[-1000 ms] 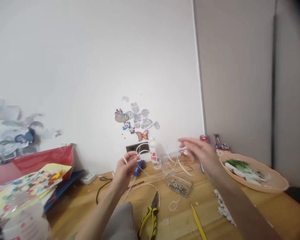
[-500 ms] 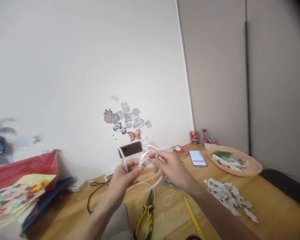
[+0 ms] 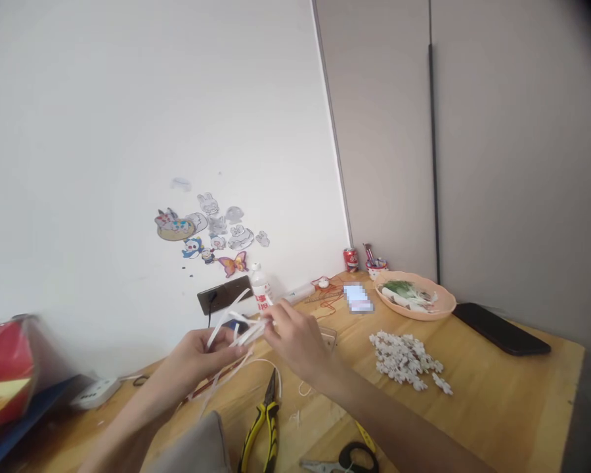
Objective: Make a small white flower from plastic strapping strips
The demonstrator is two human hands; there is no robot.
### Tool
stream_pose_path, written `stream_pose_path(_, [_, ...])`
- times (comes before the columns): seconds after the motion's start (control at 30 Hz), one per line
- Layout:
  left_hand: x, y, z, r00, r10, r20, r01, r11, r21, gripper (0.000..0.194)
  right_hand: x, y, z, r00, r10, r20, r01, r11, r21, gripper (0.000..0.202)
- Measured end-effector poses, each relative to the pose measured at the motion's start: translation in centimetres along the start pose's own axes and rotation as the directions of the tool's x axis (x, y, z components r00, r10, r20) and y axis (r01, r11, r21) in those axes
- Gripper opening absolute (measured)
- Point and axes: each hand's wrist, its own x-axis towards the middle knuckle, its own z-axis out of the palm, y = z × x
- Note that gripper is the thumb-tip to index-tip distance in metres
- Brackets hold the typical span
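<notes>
White plastic strips (image 3: 236,332), thin, flat and bent into loose loops, sit just below the centre of the frame, pinched between both hands above the wooden table (image 3: 497,387), with one loop trailing down towards it. Left hand (image 3: 192,358) grips them with fingers curled closed from the left; right hand (image 3: 298,341) pinches their other end. Below lie yellow-handled pliers (image 3: 261,427), and further right a heap of small white flower pieces (image 3: 406,358).

Both bare forearms reach up from the lower edge and meet mid-frame. Left hand (image 3: 197,351) is curled, fingers pinched shut, palm turned inward. Right hand (image 3: 298,338) closes beside it, fingertips (image 3: 270,322) nearly touching the left's.
</notes>
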Motion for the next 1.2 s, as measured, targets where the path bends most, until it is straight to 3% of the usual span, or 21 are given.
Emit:
stream_pose_path(0.27, [0.5,-0.2,0.5,0.999,0.036,0.023,-0.037,0.998,0.047,0.023,0.9,0.8,-1.0,0.997,-0.028,-0.070,0.012,0.974,-0.226,0.019])
stream_pose_path(0.47, [1.4,-0.9,1.0,0.995,0.070,0.065,-0.072,0.997,0.035,0.015,0.6,0.8,-1.2,0.996,-0.061,-0.070,0.040,0.962,-0.272,0.019])
stream_pose_path(0.63, [1.6,-1.3,0.7,0.989,0.079,0.124,-0.068,0.994,-0.090,0.013,0.9,1.7,-0.9,0.996,-0.019,-0.089,-0.004,0.968,-0.250,0.020])
stream_pose_path(0.93, [2.6,-3.0,-0.8,0.986,0.085,0.144,-0.032,0.942,-0.335,0.015,2.7,3.4,-2.3,0.988,0.147,-0.046,-0.144,0.987,0.077,0.020])
stream_pose_path(1.2, [3.1,-3.6,-1.2,0.992,0.074,0.100,-0.006,0.831,-0.556,0.021,3.4,4.5,-4.5,0.943,0.334,0.006,-0.287,0.802,0.523,0.023])
